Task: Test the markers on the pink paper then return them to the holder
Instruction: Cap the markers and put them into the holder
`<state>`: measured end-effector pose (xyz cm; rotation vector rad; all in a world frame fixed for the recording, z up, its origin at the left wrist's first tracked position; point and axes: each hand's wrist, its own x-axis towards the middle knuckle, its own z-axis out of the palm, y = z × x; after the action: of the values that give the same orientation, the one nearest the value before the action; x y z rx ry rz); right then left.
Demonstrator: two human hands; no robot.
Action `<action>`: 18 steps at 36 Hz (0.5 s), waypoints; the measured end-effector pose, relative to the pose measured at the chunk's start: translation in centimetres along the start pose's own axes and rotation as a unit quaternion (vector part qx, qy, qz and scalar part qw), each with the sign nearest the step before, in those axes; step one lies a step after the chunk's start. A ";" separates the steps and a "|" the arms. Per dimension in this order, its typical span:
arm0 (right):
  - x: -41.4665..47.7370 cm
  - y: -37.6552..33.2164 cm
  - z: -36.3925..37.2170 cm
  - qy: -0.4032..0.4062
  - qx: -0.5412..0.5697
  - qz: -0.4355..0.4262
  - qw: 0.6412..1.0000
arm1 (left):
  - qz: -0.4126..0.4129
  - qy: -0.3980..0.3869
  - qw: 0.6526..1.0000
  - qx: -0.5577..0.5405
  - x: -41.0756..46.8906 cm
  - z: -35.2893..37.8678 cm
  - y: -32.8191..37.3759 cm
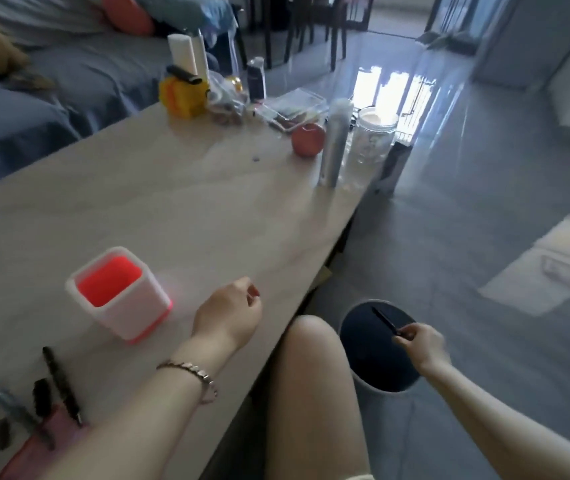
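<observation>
Here's the right hand (422, 337), well out to the right of the holder (119, 292) and off the table (179, 202) altogether. Its fingertips pinch the near end of a dark marker (384, 320). That marker hangs over the dark mouth of a round bin (377, 358) on the floor, its far end angled up and away.

The left hand (229, 306) hovers just right of the holder, above the table's near edge, fingers curled in toward the palm with nothing showing in them. There's a chain bracelet (190, 372) on that wrist.

The holder stands upright, white outside, glowing pink-red inside, and no markers show in it.

Down to the near left of the holder, a black marker (61, 386) lies with its tip on the pink paper (58, 422). A grey-blue marker (16, 414) lies beside it, with two dark caps (41, 393) close by.

Far beyond the holder, at the table's other end, stand a silver bottle (335, 143), a clear jar (375, 140) and an apple (307, 138). Any print on them is too blurred to read.
</observation>
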<state>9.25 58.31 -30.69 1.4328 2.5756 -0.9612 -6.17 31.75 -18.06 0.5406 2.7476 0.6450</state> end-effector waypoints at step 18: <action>-2.0 -6.5 -1.2 0.019 0.077 -0.136 0.988 | -0.034 0.016 0.999 -0.017 -3.6 -1.0 -4.4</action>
<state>5.62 54.95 -25.89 1.1557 2.8335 -1.2008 -4.57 26.17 -18.65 0.4314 2.7661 0.6894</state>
